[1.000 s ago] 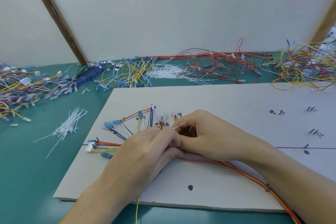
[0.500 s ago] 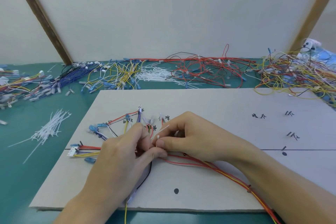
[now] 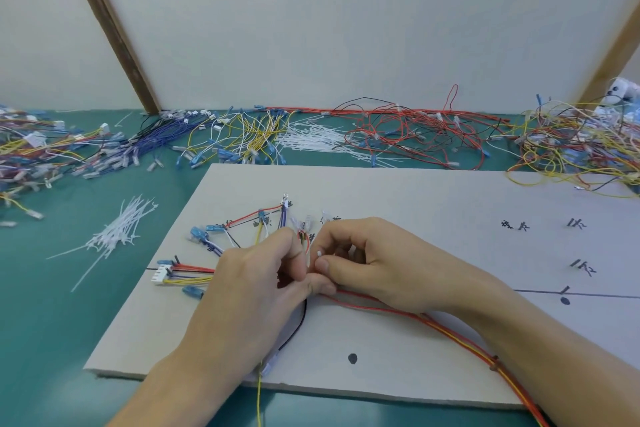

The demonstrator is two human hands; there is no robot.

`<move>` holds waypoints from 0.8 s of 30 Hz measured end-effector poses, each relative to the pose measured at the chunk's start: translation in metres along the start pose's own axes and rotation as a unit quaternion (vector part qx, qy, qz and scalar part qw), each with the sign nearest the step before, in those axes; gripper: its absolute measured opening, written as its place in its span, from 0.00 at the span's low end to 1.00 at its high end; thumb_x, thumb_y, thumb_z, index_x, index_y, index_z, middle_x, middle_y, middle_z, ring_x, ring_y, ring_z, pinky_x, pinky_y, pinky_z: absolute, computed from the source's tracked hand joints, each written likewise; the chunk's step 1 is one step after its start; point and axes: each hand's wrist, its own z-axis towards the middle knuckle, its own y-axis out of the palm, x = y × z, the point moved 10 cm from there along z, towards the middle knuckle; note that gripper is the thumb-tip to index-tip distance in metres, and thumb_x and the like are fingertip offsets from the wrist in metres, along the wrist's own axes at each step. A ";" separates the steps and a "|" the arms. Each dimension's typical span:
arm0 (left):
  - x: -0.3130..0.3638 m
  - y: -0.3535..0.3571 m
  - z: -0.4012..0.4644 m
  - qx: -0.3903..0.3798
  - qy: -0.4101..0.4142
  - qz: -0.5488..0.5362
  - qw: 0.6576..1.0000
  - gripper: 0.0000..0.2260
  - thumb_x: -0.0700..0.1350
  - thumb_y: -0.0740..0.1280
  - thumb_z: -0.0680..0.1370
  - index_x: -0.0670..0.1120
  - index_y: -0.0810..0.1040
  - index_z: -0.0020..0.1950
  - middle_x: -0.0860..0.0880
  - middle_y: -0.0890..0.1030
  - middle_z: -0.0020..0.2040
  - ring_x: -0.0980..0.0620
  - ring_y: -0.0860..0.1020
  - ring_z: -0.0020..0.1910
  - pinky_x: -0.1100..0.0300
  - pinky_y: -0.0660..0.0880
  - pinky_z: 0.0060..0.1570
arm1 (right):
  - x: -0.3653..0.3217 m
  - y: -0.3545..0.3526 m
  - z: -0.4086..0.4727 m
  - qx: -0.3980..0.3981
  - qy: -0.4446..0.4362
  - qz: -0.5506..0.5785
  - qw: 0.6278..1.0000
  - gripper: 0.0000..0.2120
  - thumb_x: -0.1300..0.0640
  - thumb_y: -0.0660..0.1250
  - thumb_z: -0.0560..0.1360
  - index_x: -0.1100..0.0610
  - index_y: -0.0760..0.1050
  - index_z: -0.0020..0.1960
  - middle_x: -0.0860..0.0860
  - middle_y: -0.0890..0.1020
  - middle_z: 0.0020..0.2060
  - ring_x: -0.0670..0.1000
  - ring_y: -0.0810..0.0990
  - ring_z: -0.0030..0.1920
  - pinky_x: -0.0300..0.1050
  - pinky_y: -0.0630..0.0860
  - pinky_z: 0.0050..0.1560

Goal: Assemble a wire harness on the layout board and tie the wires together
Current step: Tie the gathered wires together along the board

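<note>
A grey layout board point(image 3: 398, 191) with black marks lies on the green table. On it a wire harness point(image 3: 239, 229) fans out to blue terminals and a white connector point(image 3: 162, 274) at the left. Red and yellow wires point(image 3: 408, 314) trail off to the lower right. My left hand point(image 3: 252, 291) and my right hand point(image 3: 367, 263) meet over the wire bundle at the board's middle. My right thumb and fingers pinch a white cable tie point(image 3: 319, 255). My left fingers pinch the bundle and tie right beside it. The tie's loop is hidden by my fingers.
A loose heap of white cable ties point(image 3: 117, 236) lies on the table left of the board. More ties point(image 3: 318, 140) and piles of coloured wires point(image 3: 412, 135) line the back along the wall. A tangle of yellow wires point(image 3: 571, 149) overlaps the board's far right corner.
My view shifted, so the board sits further left and lower. My hands stayed together on the bundle; the tie's long tail, earlier sticking up between them, now shows only as a short stub.
</note>
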 end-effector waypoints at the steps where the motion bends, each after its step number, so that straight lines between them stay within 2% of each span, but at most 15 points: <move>1: 0.000 0.000 -0.001 -0.007 -0.011 0.004 1.000 0.17 0.55 0.81 0.67 0.52 0.72 0.36 0.58 0.78 0.32 0.58 0.74 0.29 0.71 0.66 0.30 | 0.001 -0.001 0.000 0.006 0.004 0.000 1.000 0.05 0.56 0.66 0.82 0.53 0.80 0.49 0.56 0.81 0.36 0.42 0.67 0.31 0.36 0.65 0.32; 3: -0.002 0.001 -0.005 -0.014 -0.031 0.010 0.999 0.14 0.47 0.82 0.67 0.54 0.77 0.38 0.62 0.82 0.35 0.60 0.79 0.33 0.75 0.69 0.34 | 0.002 -0.001 0.001 0.012 0.008 0.003 1.000 0.05 0.56 0.67 0.82 0.54 0.81 0.49 0.54 0.82 0.37 0.41 0.68 0.31 0.34 0.66 0.33; 6: -0.003 -0.001 -0.014 0.005 -0.053 0.012 0.999 0.10 0.43 0.82 0.67 0.55 0.83 0.39 0.64 0.83 0.35 0.64 0.78 0.31 0.78 0.67 0.34 | 0.004 -0.002 0.001 0.019 0.010 0.011 1.000 0.05 0.58 0.68 0.82 0.55 0.82 0.50 0.52 0.84 0.40 0.40 0.71 0.32 0.32 0.68 0.36; 8: -0.006 -0.002 -0.020 0.027 -0.071 -0.009 0.997 0.09 0.42 0.82 0.68 0.55 0.86 0.40 0.64 0.84 0.34 0.64 0.77 0.30 0.78 0.67 0.34 | 0.005 -0.004 0.001 0.024 0.012 0.017 0.999 0.05 0.58 0.69 0.81 0.55 0.83 0.50 0.49 0.85 0.40 0.39 0.73 0.33 0.30 0.68 0.36; 11: -0.012 -0.005 -0.024 0.043 -0.088 -0.032 0.995 0.09 0.42 0.81 0.70 0.56 0.89 0.43 0.65 0.85 0.37 0.63 0.82 0.36 0.76 0.71 0.38 | 0.007 -0.006 0.001 0.034 0.014 0.028 0.999 0.04 0.58 0.70 0.80 0.55 0.84 0.49 0.46 0.85 0.38 0.38 0.75 0.32 0.28 0.68 0.35; 15: -0.009 -0.009 -0.027 0.056 -0.069 -0.026 0.996 0.10 0.42 0.80 0.71 0.58 0.89 0.46 0.63 0.85 0.39 0.62 0.82 0.38 0.73 0.73 0.39 | 0.012 -0.008 0.003 0.044 0.018 0.055 0.997 0.03 0.60 0.73 0.79 0.55 0.86 0.50 0.42 0.86 0.36 0.37 0.77 0.32 0.27 0.69 0.35; 17: -0.010 -0.011 -0.029 0.069 -0.067 -0.034 0.995 0.11 0.43 0.80 0.71 0.59 0.89 0.47 0.61 0.86 0.39 0.57 0.83 0.38 0.69 0.74 0.39 | 0.014 -0.009 0.002 0.057 0.020 0.064 0.996 0.03 0.61 0.74 0.78 0.55 0.87 0.50 0.39 0.85 0.34 0.37 0.77 0.31 0.26 0.69 0.34; 21: -0.009 -0.013 -0.030 0.086 -0.061 -0.046 0.993 0.10 0.45 0.80 0.72 0.59 0.89 0.49 0.57 0.84 0.37 0.54 0.81 0.35 0.69 0.73 0.36 | 0.014 -0.010 0.001 0.065 0.025 0.072 0.995 0.04 0.59 0.75 0.77 0.53 0.87 0.50 0.43 0.88 0.37 0.37 0.78 0.31 0.26 0.69 0.34; 24: -0.009 -0.013 -0.030 0.086 -0.057 -0.052 0.993 0.09 0.45 0.79 0.73 0.58 0.89 0.50 0.57 0.85 0.38 0.54 0.82 0.37 0.69 0.73 0.37 | 0.015 -0.010 0.001 0.065 0.029 0.066 0.995 0.03 0.58 0.75 0.77 0.52 0.87 0.50 0.45 0.88 0.39 0.38 0.80 0.34 0.33 0.74 0.36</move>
